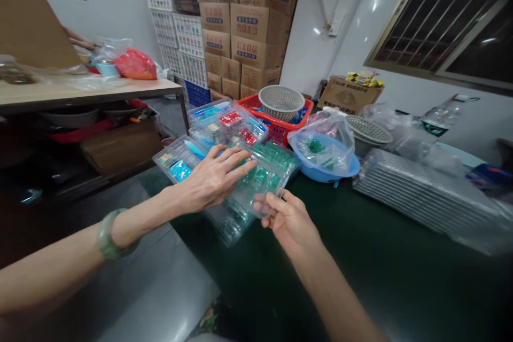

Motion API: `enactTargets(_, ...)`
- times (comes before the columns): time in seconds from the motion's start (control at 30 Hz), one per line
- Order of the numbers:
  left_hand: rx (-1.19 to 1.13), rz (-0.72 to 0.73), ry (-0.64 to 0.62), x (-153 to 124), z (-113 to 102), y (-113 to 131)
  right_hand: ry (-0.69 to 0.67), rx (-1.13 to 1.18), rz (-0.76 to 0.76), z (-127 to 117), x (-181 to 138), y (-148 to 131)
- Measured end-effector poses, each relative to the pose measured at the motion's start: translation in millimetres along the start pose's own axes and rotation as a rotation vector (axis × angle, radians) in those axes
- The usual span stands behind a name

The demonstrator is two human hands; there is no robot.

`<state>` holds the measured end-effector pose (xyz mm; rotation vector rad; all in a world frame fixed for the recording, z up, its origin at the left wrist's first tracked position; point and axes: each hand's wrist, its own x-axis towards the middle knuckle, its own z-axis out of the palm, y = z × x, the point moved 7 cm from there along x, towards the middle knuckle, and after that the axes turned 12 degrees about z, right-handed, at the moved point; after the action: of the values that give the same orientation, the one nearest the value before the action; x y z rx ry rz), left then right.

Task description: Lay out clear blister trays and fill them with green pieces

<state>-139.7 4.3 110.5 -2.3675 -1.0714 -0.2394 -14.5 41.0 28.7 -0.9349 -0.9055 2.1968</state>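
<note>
A clear plastic tray [249, 199] with compartments is tilted over other trays at the table's near left part. Green pieces show in it, along with a blue-and-white packet [180, 170] at its left end. My left hand [212, 179] lies across the tray, fingers stretched out and palm down. At the near right corner, my right hand [292, 220] pinches the tray's edge between thumb and fingers. Behind it sit stacked filled trays [214, 120] holding red packets [231, 118] and light blue items. The contents under my left hand are hidden.
On the dark green table [340, 272], a blue basin [332, 171] holds a plastic bag with green pieces. A red basket [276, 131] carries a grey colander [281, 100]. Stacked clear trays [412, 195] lie right. Cartons [256, 21] rise behind; another person's arm [82, 40] shows far left.
</note>
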Motion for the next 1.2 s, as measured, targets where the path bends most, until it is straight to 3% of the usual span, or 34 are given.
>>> enactTargets(0.17,-0.071,-0.101,0.055,-51,-12,23,-0.057,-0.011,0.055,25,-27,44)
enactTargets(0.3,-0.056,-0.154,0.028,-68,-15,29,-0.056,-0.007,0.101,34,-29,62)
enactTargets(0.77,-0.059,-0.130,-0.059,-38,36,5,0.005,0.068,0.044,8,17,39)
enactTargets(0.9,-0.081,-0.121,-0.152,-24,49,-3,-0.026,0.056,0.145,-3,32,38)
enactTargets(1.0,-0.112,-0.110,-0.206,-18,58,-9,-0.066,-0.030,0.221,-9,30,38)
enactTargets(1.2,-0.122,-0.111,-0.248,-7,71,-15,-0.065,-0.104,0.200,-21,12,33)
